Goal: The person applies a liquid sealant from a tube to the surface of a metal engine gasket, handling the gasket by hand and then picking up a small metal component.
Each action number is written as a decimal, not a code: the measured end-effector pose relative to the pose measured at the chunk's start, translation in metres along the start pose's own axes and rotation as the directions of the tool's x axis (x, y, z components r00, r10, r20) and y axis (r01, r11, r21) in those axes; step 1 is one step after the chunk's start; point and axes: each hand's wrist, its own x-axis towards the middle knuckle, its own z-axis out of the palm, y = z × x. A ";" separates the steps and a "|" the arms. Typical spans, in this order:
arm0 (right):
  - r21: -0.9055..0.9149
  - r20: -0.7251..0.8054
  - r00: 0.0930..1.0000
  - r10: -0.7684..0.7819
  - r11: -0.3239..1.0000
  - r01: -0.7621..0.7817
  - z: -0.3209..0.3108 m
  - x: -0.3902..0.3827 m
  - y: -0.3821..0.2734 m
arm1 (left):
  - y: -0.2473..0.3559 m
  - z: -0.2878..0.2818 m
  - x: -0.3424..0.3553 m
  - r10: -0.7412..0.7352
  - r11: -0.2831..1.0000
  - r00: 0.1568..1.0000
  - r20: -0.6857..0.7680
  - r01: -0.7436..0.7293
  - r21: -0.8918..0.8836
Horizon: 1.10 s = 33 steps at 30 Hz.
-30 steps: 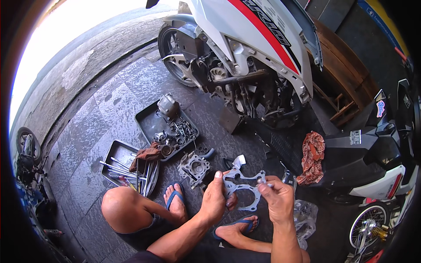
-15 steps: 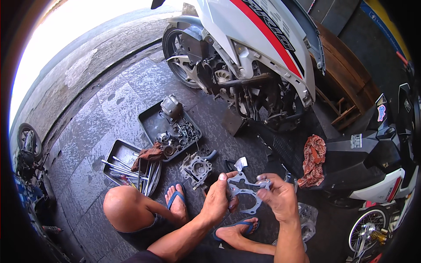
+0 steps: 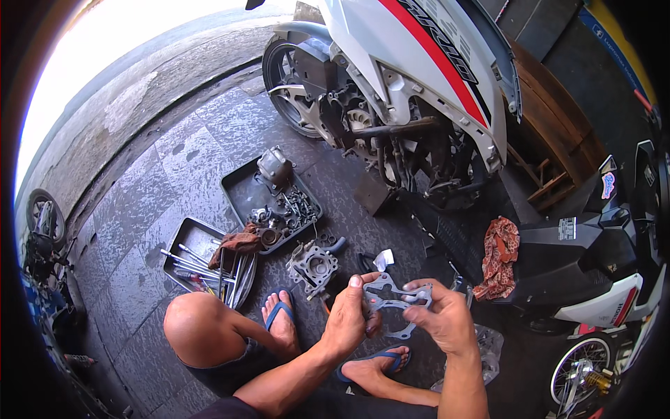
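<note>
A thin, flat grey gasket [image 3: 388, 304] with a large round opening and several bolt holes hangs between both hands, above my right foot. My left hand [image 3: 347, 318] pinches its left edge, thumb on top. At the right edge, my right hand [image 3: 447, 320] grips it between thumb and fingers, partly covering the rim. A metal engine casting [image 3: 314, 269] with a round recess lies on the floor just beyond my left hand. A small white packet [image 3: 383, 260] is on the floor past the gasket.
Ahead is a black tray [image 3: 237, 187] of bolts and engine parts, with a tool tray [image 3: 188, 241] nearer me. A white scooter [image 3: 419, 84] with its engine exposed stands beyond. On the right is another scooter [image 3: 544, 258] with a red patterned cloth [image 3: 500, 258].
My right thumb and fingers have shifted slightly left along the gasket, covering more of its right side. My left hand keeps its hold. The view has moved a little.
</note>
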 end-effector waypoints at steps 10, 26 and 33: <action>-0.272 0.074 0.989 -0.130 0.951 0.146 -0.012 0.005 -0.013 | 0.004 0.001 -0.002 0.003 0.990 1.000 -0.006 -0.002 0.138; -0.785 0.523 0.851 -0.043 0.366 0.500 0.013 0.026 -0.059 | 0.015 0.006 -0.013 0.286 0.802 0.953 0.103 -0.296 0.519; -0.715 0.493 0.856 -0.156 0.488 0.501 0.006 0.027 -0.058 | 0.012 0.001 -0.008 0.187 0.901 0.981 0.060 -0.195 0.388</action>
